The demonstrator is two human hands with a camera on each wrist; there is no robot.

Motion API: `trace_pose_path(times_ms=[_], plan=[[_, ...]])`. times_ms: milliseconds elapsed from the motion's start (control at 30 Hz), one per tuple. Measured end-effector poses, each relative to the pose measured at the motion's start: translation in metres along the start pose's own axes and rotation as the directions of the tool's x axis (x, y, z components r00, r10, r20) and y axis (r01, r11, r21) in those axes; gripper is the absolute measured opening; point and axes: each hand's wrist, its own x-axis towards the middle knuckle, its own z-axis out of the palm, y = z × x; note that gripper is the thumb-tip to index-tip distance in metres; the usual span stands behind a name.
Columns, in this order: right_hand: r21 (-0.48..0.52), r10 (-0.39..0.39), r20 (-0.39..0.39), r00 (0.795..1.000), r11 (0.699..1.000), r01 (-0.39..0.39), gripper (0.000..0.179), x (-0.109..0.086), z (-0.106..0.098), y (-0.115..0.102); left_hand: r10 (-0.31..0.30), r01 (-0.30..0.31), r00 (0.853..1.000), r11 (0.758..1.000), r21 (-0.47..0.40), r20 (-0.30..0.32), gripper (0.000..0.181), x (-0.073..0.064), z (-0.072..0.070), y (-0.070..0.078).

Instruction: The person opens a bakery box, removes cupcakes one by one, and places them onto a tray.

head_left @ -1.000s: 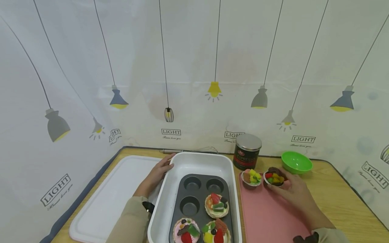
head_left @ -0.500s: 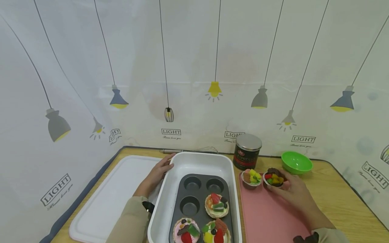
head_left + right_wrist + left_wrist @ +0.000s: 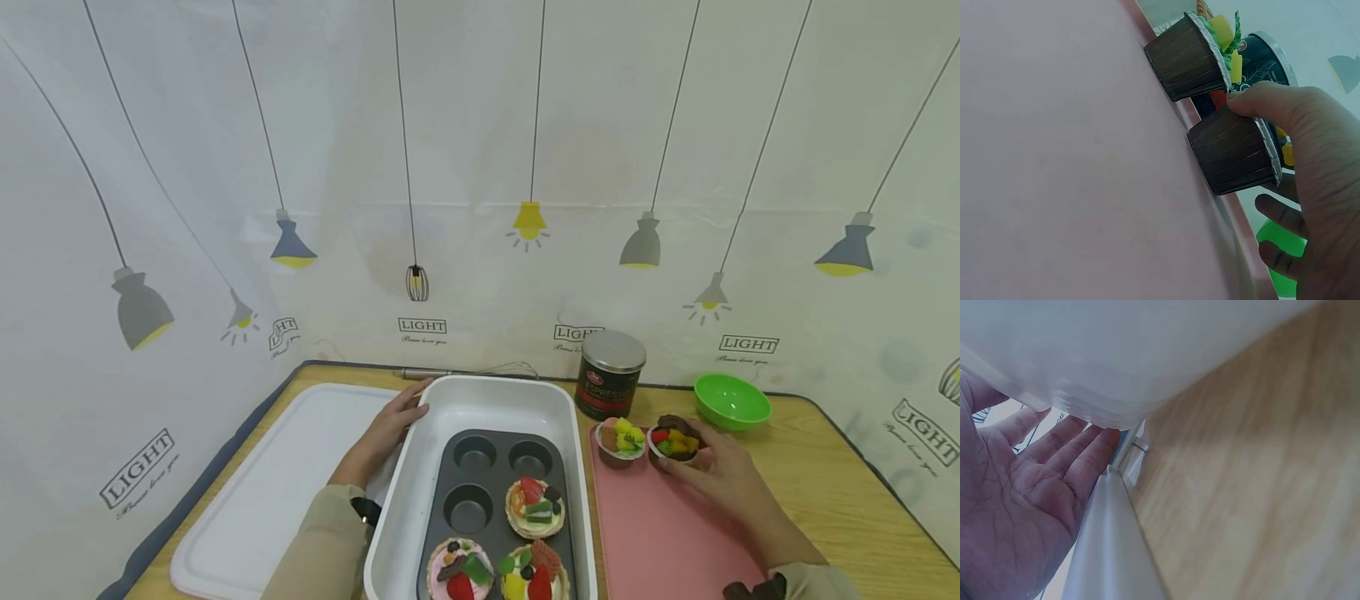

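Observation:
My right hand [image 3: 723,475] pinches a toy cupcake [image 3: 673,439] between thumb and fingers at the back of the pink board [image 3: 660,533]. Its dark brown cup [image 3: 1235,150] shows in the right wrist view, standing on the board. Just left of it stands a second cupcake [image 3: 621,442], topped with yellow pieces. My left hand [image 3: 386,429] rests against the left side of a deep white tray [image 3: 480,400]; in the left wrist view its fingers [image 3: 1085,456] lie fairly straight along the tray's outer wall. Inside the tray sits a dark muffin tin [image 3: 498,467] holding three fruit tarts [image 3: 535,507].
Behind the pink board stand an espresso tin [image 3: 609,375] and a green bowl [image 3: 732,402]. A whisk [image 3: 427,374] lies behind the white tray. On the left is a white board [image 3: 277,492], partly under my left arm. A printed curtain [image 3: 480,167] borders the table.
My right hand has shifted the cupcake slightly left, closer to the second one. My left hand and the tray have stayed in place.

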Motion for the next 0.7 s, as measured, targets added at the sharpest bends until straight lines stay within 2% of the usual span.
trace_pose_path(times_ms=[233, 700], plan=[[0.016, -0.028, -0.004, 1.0, 0.999, 0.028, 0.08, 0.0011, 0.0007, 0.0015, -0.002, 0.002, 1.0, 1.0, -0.007, -0.003, 0.056, 0.0006, 0.0015, 0.0003], [-0.044, -0.041, 0.0, 0.999, 0.998, 0.041, 0.085, 0.0032, 0.0008, 0.0027, 0.0, 0.0, 1.0, 1.0, -0.005, -0.005, 0.056, 0.002, 0.0002, -0.0011]])
